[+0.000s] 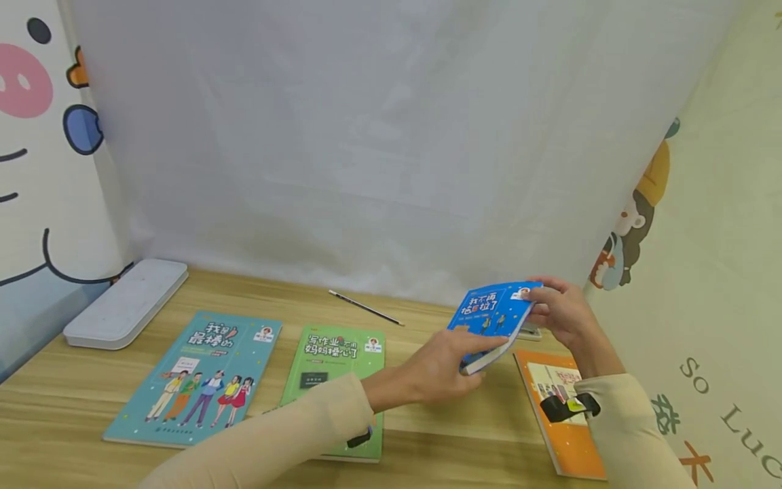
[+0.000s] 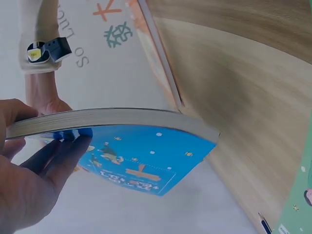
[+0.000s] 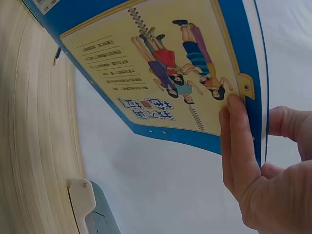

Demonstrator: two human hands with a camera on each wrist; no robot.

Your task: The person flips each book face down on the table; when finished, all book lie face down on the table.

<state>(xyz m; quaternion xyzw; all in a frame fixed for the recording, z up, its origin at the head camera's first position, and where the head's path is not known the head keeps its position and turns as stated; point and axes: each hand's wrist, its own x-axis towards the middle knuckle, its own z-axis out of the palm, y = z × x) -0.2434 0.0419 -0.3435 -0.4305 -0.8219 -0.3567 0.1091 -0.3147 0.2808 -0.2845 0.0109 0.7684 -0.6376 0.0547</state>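
Both hands hold a blue book (image 1: 485, 309) with a soft, slightly bowed cover, tilted above the right part of the table. My left hand (image 1: 436, 367) pinches its near lower edge, fingers on the front cover. At the far right edge my right hand (image 1: 562, 309) grips it, thumb on the front and fingers on the back cover (image 3: 170, 73). The page edges (image 2: 112, 117) face the left wrist camera. Below and to the right lies an orange book (image 1: 565, 421), partly covered by the right forearm. A green book (image 1: 332, 353) lies partly under the left forearm.
A teal book (image 1: 201, 380) lies at the left, with a white flat case (image 1: 128, 305) behind it. Near the back curtain rests a pencil (image 1: 366, 308). Behind the blue book is a white and grey-blue device (image 3: 92, 207), mostly hidden in the head view.
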